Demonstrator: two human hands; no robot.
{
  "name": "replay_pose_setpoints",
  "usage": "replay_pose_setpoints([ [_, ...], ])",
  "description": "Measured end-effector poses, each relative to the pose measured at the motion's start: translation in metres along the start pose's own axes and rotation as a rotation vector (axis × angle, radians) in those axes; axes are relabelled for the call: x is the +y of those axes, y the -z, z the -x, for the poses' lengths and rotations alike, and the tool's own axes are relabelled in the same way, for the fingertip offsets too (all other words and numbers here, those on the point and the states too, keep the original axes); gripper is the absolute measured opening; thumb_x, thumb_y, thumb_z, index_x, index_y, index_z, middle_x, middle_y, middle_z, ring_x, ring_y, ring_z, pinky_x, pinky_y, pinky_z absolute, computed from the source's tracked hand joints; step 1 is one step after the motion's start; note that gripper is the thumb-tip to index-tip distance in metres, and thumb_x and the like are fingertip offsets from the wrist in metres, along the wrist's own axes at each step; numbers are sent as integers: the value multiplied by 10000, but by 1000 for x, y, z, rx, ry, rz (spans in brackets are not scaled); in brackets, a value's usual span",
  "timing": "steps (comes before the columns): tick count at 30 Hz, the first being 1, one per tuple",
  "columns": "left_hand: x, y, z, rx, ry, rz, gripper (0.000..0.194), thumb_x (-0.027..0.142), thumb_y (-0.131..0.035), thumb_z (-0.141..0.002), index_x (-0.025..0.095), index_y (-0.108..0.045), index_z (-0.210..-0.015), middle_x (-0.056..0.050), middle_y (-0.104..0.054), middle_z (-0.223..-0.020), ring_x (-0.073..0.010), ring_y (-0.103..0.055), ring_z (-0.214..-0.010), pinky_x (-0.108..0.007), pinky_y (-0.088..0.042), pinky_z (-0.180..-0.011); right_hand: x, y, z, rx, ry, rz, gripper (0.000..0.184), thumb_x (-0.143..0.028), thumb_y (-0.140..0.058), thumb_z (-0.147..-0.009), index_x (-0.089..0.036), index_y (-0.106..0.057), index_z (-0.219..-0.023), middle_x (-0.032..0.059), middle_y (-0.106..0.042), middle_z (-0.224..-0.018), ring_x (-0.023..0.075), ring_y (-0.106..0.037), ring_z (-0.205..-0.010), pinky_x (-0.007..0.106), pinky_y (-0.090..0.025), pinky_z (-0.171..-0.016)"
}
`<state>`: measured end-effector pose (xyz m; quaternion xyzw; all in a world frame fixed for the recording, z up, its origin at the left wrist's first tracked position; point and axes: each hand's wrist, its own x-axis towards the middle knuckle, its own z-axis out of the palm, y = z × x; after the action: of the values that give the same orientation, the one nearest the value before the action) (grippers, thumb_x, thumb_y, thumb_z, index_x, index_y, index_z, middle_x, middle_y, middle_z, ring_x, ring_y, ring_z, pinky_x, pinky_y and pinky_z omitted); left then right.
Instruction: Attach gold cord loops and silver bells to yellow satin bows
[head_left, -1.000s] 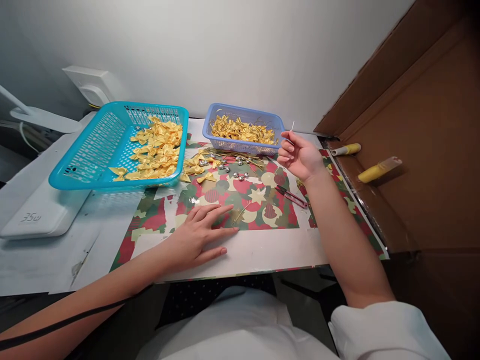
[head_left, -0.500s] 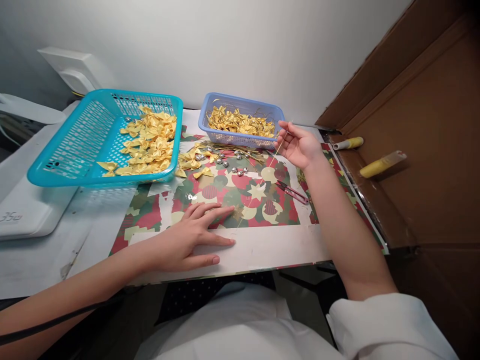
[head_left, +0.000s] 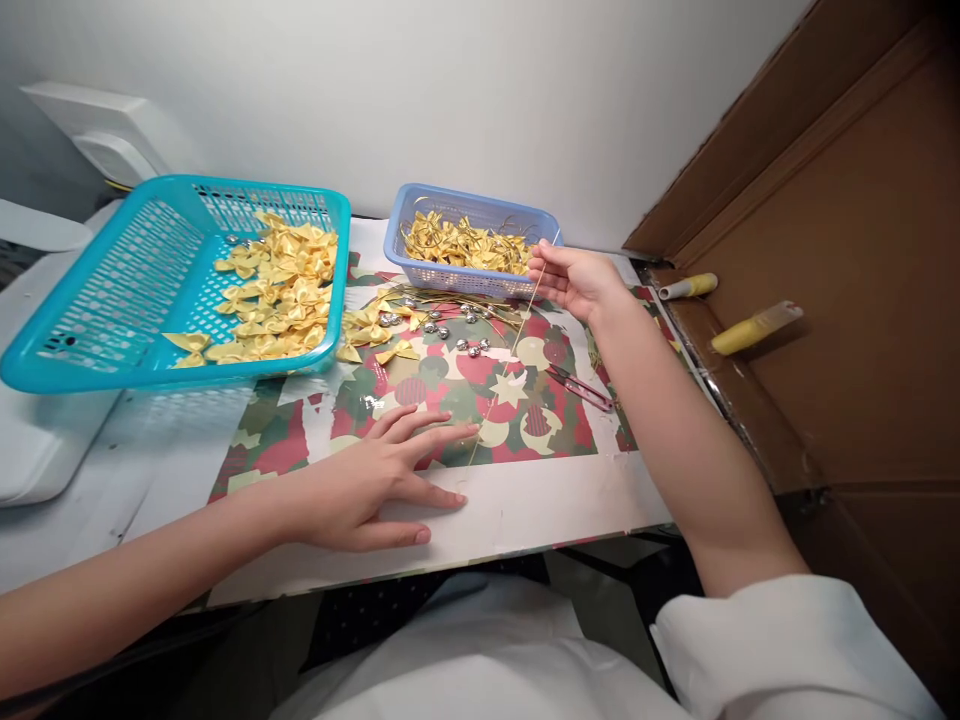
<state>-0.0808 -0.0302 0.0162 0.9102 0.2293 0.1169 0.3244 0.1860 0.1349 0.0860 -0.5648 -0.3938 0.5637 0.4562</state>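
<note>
Handling something this wispy looks like a fingertip job: the thin, gold-coloured cord (head_left: pixel 515 343) seems next to weightless, and I'd guess it's bendy with a little spring in it, maybe a bit slick too. Probably not fragile, but it could kink or slide out of a lazy pinch. Best place to take hold is close to one end, thumb against fingertip, which is pretty much what the right hand (head_left: pixel 576 281) has going: thumb and index closed on the cord near its top end, other fingers loosely curled, nothing else visible in there. That hand is raised just in front of the periwinkle plastic basket (head_left: pixel 450 278), with the forearm reaching in from the lower right. From the pinch, the cord slants down over the red, green and cream patterned paper (head_left: pixel 570 430), and the lower end sits near the left hand (head_left: pixel 375 485). That one's palm down, fingers and thumb spread wide, with no object visibly gripped; can't tell if its index fingertip touches the cord. The small, round silver bells (head_left: pixel 474 351) lie left of the cord, and the slim pink metal snips (head_left: pixel 583 389) lie to its right.
</note>
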Motion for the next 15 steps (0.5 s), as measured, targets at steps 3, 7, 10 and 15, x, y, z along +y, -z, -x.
replay_pose_setpoints([
  [3,-1,-2,1,16,-21,-17,377,345,-672,-808,448,-659,-1170,19,-316,-1561,-402,-311,-1367,-608,-150,-1119,-1,-5,-2,9,-1,16,196,-302,-747,-796,-177,-632,-699,-25,-672,-635,70,-636,-584,198,-524,-577],
  [7,-1,-3,3,-27,-16,-56,400,345,-643,-826,450,-628,-1212,22,-249,-1588,-411,-255,-1391,-611,-141,-1110,-2,-13,-5,31,7,13,225,-310,-754,-787,-163,-629,-671,-15,-664,-616,66,-621,-554,173,-507,-531],
  [10,-1,-3,2,-39,-4,-37,404,325,-648,-820,448,-634,-1205,27,-256,-1586,-403,-248,-1393,-615,-135,-1112,-2,-20,-10,45,43,21,249,-317,-771,-765,-160,-613,-654,-19,-641,-600,58,-597,-524,166,-495,-518],
  [15,-1,-4,1,-4,-9,-33,372,314,-650,-820,439,-660,-1169,24,-265,-1581,-410,-275,-1382,-620,-152,-1112,0,-34,-21,21,135,87,321,-401,-775,-739,-184,-562,-636,-40,-592,-563,66,-597,-545,176,-495,-519],
])
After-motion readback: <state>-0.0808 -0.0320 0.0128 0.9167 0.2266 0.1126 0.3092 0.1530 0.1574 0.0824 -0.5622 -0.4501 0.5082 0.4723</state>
